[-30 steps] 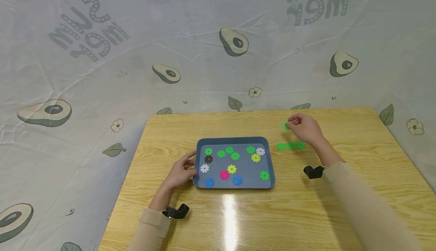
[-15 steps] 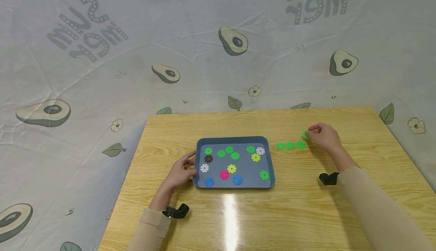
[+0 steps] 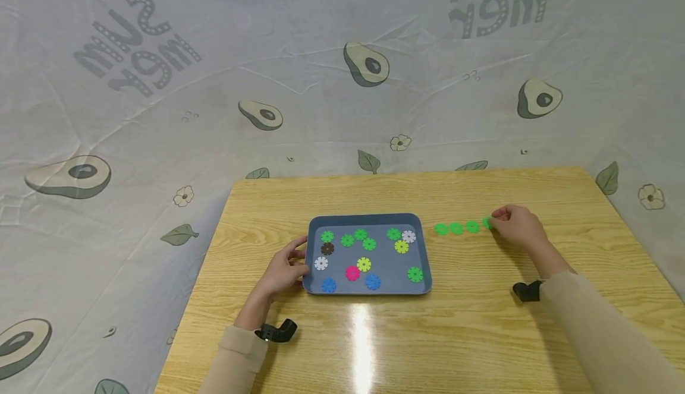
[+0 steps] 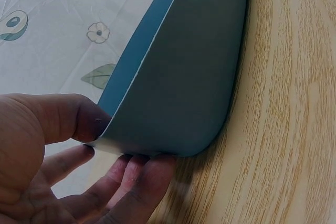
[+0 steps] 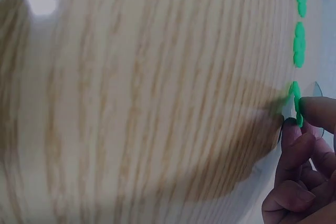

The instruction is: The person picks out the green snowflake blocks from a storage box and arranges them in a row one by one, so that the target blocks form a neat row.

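At the tray's left end, my left hand [image 3: 282, 270] holds the grey-blue tray [image 3: 369, 219]. The left wrist view has the thumb at the rim and fingertips against the outer wall [image 4: 168, 77]. Out to the right, my right hand [image 3: 519, 226] pinches a green notched disc [image 3: 486, 222] between thumb and fingers, low over the table. Fingers partly cover that disc. It sits at the right end of a row formed with three flat green discs [image 3: 456, 229]. In the right wrist view the pinched disc [image 5: 297, 103] stands tilted.
Several notched discs lie apart in the tray: green [image 3: 414, 274], yellow [image 3: 364, 264], white [image 3: 321, 263], blue [image 3: 373, 282], one pink [image 3: 352, 273] and one brown [image 3: 327, 248]. The wooden table [image 3: 455, 334] meets a patterned cloth [image 3: 321, 144] at its back edge.
My right hand has moved right and toward the near side with the green disc, coming down beside the row's right end. The left hand and tray have stayed put.
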Motion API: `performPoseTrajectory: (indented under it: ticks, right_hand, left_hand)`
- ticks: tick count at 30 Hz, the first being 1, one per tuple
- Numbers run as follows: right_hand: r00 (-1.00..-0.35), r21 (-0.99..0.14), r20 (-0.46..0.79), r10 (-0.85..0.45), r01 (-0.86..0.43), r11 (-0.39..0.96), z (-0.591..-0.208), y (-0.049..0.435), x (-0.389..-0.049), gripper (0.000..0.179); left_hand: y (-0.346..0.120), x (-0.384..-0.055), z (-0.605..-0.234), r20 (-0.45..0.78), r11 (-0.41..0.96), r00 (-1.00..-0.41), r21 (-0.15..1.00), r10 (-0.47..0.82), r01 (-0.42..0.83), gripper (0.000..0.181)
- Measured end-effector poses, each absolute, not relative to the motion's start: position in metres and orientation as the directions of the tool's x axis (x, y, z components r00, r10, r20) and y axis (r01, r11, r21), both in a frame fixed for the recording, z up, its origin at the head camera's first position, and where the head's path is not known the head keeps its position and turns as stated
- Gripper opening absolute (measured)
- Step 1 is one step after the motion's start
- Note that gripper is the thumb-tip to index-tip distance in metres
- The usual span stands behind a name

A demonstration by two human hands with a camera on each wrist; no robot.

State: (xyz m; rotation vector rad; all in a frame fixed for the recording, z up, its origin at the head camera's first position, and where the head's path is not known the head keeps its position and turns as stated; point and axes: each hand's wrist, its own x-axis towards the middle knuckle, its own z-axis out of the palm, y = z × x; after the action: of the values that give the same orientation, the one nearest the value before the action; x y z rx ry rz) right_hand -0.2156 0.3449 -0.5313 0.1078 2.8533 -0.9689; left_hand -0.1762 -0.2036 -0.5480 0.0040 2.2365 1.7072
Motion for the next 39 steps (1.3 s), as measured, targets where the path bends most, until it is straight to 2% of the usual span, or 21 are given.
performPoseTrajectory:
  ticks: [14,23,31,39]
  right_hand:
    - [-0.989,-0.565,-0.146,0.012,0.093,0.82,-0.538,0.347,-0.213,0.04]
    - [-0.991,-0.567,-0.129,-0.026,0.052,0.822,-0.523,0.34,-0.223,0.043]
    - [-0.988,-0.555,-0.127,-0.082,0.003,0.832,-0.505,0.317,-0.239,0.045]
    - [-0.985,-0.571,-0.1,-0.144,-0.061,0.818,-0.477,0.268,-0.248,0.042]
  left_hand:
    - [-0.204,-0.176,-0.548,-0.245,0.301,-0.95,0.936,0.194,-0.18,0.079]
    - [-0.203,-0.175,-0.547,-0.246,0.294,-0.95,0.938,0.194,-0.183,0.08]
    - [-0.203,-0.175,-0.547,-0.253,0.277,-0.949,0.941,0.188,-0.196,0.08]
    - [-0.203,-0.174,-0.547,-0.253,0.265,-0.948,0.944,0.191,-0.199,0.08]
